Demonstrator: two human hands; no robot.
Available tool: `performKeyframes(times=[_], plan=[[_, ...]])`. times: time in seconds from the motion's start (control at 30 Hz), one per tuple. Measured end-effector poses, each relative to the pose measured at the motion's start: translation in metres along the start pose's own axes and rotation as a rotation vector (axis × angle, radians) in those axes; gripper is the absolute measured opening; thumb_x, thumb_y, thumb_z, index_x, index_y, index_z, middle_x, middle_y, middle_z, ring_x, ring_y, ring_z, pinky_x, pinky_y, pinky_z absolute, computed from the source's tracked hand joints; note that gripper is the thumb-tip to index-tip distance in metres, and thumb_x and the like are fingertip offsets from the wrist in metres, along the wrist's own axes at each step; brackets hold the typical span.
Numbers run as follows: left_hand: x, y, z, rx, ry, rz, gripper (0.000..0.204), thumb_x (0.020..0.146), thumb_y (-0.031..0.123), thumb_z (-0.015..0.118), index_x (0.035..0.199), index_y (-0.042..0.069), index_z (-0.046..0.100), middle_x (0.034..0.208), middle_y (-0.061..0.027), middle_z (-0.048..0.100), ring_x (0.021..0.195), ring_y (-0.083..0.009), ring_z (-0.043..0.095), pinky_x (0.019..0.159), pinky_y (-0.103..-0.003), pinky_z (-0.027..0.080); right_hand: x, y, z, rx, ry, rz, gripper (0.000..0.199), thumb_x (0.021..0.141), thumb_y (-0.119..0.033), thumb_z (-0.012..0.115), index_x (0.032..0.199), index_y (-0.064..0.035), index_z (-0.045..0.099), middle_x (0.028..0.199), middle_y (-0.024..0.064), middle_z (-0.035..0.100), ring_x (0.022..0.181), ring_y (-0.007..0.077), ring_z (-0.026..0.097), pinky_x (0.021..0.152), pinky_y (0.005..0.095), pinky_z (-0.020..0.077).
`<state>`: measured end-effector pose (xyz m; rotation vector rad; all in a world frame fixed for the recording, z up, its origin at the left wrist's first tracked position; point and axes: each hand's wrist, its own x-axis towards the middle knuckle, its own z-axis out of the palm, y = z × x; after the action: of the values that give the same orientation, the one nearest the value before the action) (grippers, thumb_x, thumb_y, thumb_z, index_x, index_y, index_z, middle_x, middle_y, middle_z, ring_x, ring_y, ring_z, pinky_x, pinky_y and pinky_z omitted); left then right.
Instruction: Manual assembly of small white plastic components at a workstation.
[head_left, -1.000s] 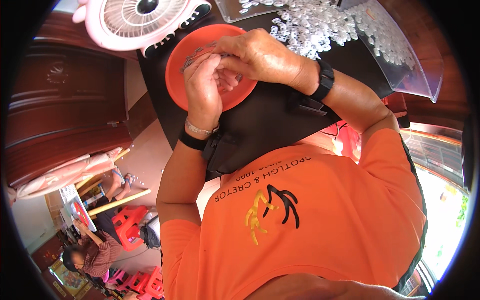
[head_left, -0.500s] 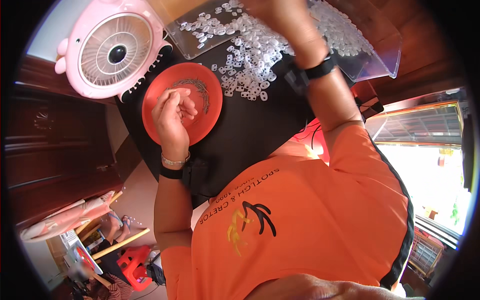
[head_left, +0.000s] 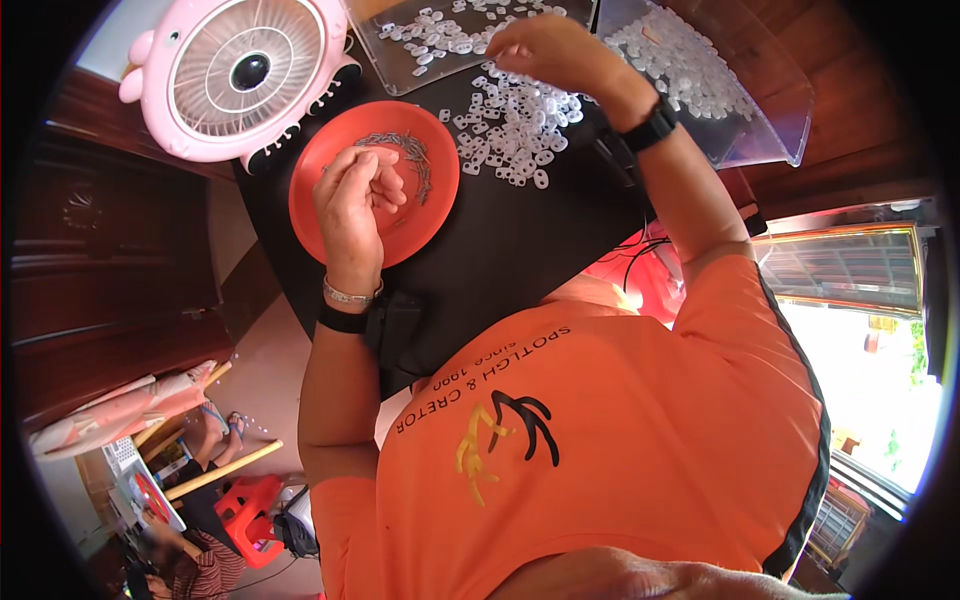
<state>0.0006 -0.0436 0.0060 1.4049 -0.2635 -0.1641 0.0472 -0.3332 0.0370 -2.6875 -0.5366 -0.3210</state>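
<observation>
My left hand (head_left: 355, 205) hovers over a round red plate (head_left: 425, 225), its fingers curled inward; whatever lies inside them, if anything, is hidden. Thin grey metal pins (head_left: 420, 170) are gathered along the plate's far right side. Further off, my right hand (head_left: 555, 52) is above the far end of a pile of small whitish plastic pieces with holes (head_left: 520, 125), beside a clear tray (head_left: 405, 82). Its fingers are bunched together and point left, and I cannot see what is between them.
A pink animal-shaped fan (head_left: 250, 70) stands left of the plate on the black table (head_left: 480, 245). At the far right, a clear bin (head_left: 780, 130) holds many more plastic pieces. Another person (head_left: 205, 565) sits at the lower left near a red stool (head_left: 250, 520).
The whole view has shifted slightly. My right hand, blurred at the top edge before, has come nearer and shows clearly now. My left hand stays curled over the plate.
</observation>
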Motion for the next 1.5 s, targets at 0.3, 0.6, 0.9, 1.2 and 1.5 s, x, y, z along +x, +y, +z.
performKeyframes(times=[0.3, 0.6, 0.9, 1.2, 1.5], plan=[[0.001, 0.003, -0.002, -0.017, 0.004, -0.01, 0.024, 0.091, 0.017, 0.047, 0.084, 0.001, 0.064, 0.067, -0.0032, 0.058, 0.055, -0.01, 0.052, 0.052, -0.021, 0.039, 0.007, -0.006, 0.027, -0.113, -0.24, 0.136, 0.022, 0.075, -0.023, 0.063, 0.089, -0.0063, 0.067, 0.081, 0.0115, 0.065, 0.078, 0.0289, 0.062, 0.071, 0.0375, 0.0493], [0.003, 0.002, 0.0, 0.027, -0.018, -0.048, 0.022, 0.09, 0.017, 0.05, 0.085, 0.001, 0.064, 0.065, -0.0024, 0.059, 0.054, -0.0081, 0.054, 0.048, -0.019, 0.039, 0.009, -0.045, 0.025, 0.856, -0.227, 0.206, 0.021, 0.088, -0.021, 0.064, 0.096, -0.0018, 0.066, 0.08, -0.0014, 0.064, 0.072, 0.0054, 0.058, 0.065, 0.0205, 0.0456], [0.003, 0.001, 0.001, 0.014, -0.068, -0.051, 0.021, 0.09, 0.021, 0.052, 0.082, 0.003, 0.059, 0.067, -0.0012, 0.058, 0.055, -0.0068, 0.052, 0.048, -0.018, 0.038, 0.011, -0.099, 0.052, 1.086, -0.168, 0.18, 0.019, 0.084, -0.019, 0.067, 0.091, -0.0012, 0.067, 0.074, -0.0004, 0.063, 0.068, 0.0057, 0.057, 0.06, 0.0201, 0.0456], [0.004, -0.004, -0.003, 0.109, -0.067, -0.02, 0.02, 0.092, 0.02, 0.047, 0.083, 0.005, 0.057, 0.07, -0.0012, 0.057, 0.06, -0.0077, 0.053, 0.055, -0.02, 0.04, 0.003, -0.102, 0.058, 0.941, -0.14, 0.122, 0.019, 0.086, -0.018, 0.064, 0.091, 0.0003, 0.065, 0.079, 0.0008, 0.063, 0.073, 0.0066, 0.057, 0.064, 0.0201, 0.0453], [0.004, 0.002, 0.001, -0.002, -0.065, -0.007, 0.021, 0.091, 0.016, 0.046, 0.075, 0.005, 0.053, 0.063, -0.0018, 0.055, 0.054, -0.0083, 0.05, 0.049, -0.021, 0.037, 0.006, -0.081, 0.048, 0.673, -0.099, -0.013, 0.019, 0.085, -0.018, 0.065, 0.092, -0.0006, 0.066, 0.079, 0.0008, 0.065, 0.075, 0.008, 0.058, 0.068, 0.024, 0.0476]])
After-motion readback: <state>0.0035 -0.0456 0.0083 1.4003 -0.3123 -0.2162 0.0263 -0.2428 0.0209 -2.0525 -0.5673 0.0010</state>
